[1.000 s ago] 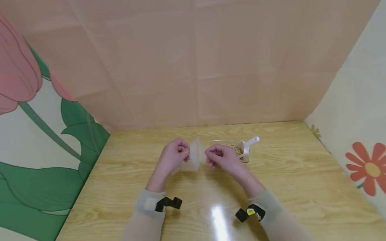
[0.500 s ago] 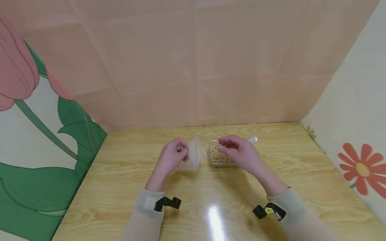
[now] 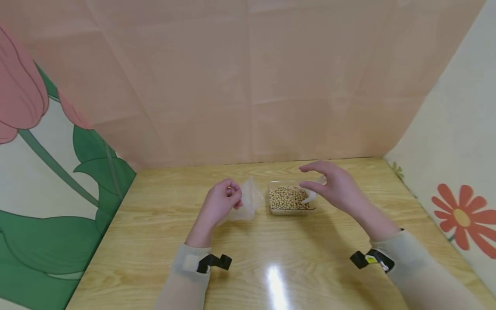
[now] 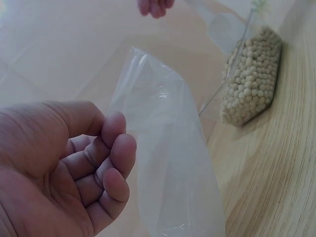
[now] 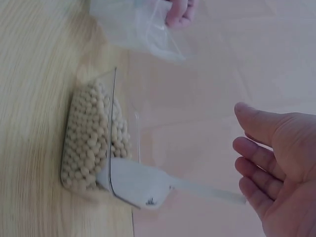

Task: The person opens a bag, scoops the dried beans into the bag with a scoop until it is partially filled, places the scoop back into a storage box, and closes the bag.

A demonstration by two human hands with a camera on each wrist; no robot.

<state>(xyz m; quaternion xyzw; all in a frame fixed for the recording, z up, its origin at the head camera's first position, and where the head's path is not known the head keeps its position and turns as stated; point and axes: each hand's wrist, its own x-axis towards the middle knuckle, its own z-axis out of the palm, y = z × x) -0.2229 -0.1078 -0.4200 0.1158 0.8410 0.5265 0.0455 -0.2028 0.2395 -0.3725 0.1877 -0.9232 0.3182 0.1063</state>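
My left hand (image 3: pixel 222 200) pinches the edge of a clear plastic bag (image 4: pixel 168 133) between thumb and fingers; the bag hangs beside it with its mouth spread. To the right stands a clear rectangular container (image 3: pixel 292 212) filled with dried soybeans (image 3: pixel 284 198). A white scoop (image 5: pixel 140 181) lies with its bowl in the beans, and its handle sticks up past the container's right rim. Thumb and fingers apart, my right hand (image 3: pixel 335 185) hovers over that handle, holding nothing. In the right wrist view a gap shows between the thumb and the fingers, close to the handle's end.
The wood-grain table (image 3: pixel 155 258) carries the container and extends to a pink-beige backdrop (image 3: pixel 248 86) behind. Flower-patterned panels (image 3: pixel 97 172) rise at both sides. Each wrist wears a black camera strap (image 3: pixel 373 259).
The right hand has left the bag and moved right across the container to the scoop handle, its fingers spreading. The left hand stays in place with the bag.
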